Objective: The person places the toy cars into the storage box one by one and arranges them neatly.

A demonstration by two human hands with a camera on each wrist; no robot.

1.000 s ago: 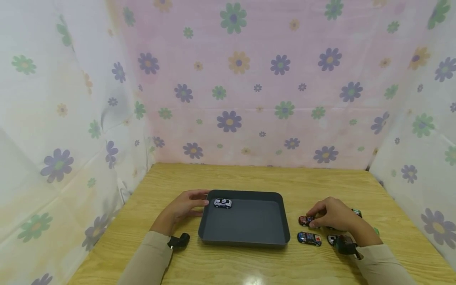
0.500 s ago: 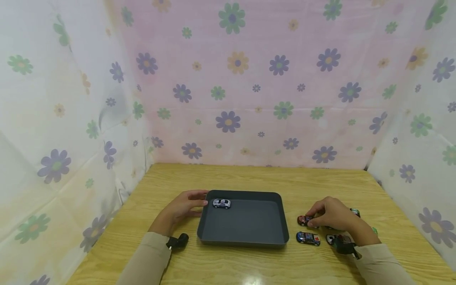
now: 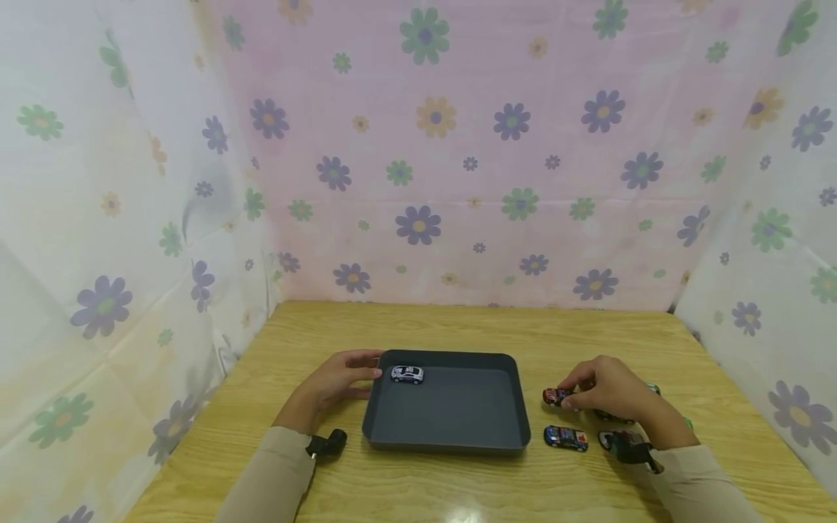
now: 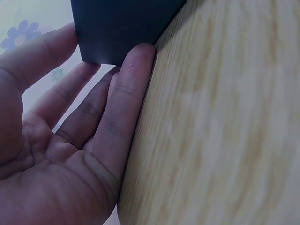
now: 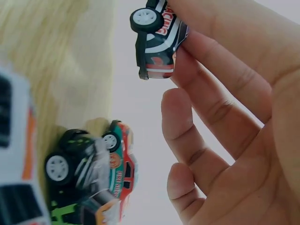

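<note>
My right hand [image 3: 611, 388] pinches a red and dark toy car [image 3: 554, 396] between thumb and fingers, to the right of the tray. The right wrist view shows the same toy car [image 5: 157, 51], its wheels apart from the wooden table; part is hidden by the fingers. At the tray's left side, my left hand [image 3: 336, 378] touches the dark grey tray [image 3: 451, 407] with thumb and fairly straight fingertips; the left wrist view shows them against the tray's corner [image 4: 119, 28]. A white and black toy car [image 3: 407, 374] stands inside the tray's far left corner.
A blue toy car [image 3: 565, 437] is on the table right of the tray. More toy cars lie under my right hand, partly hidden: a green and red one [image 5: 123, 173], a black and green one [image 5: 70, 183], a white one [image 5: 16, 154]. Floral cloth [image 3: 418, 181] encloses the table.
My right hand has shifted slightly up and left, bringing the red toy car with it, off the table. The left hand and tray have stayed in place.
</note>
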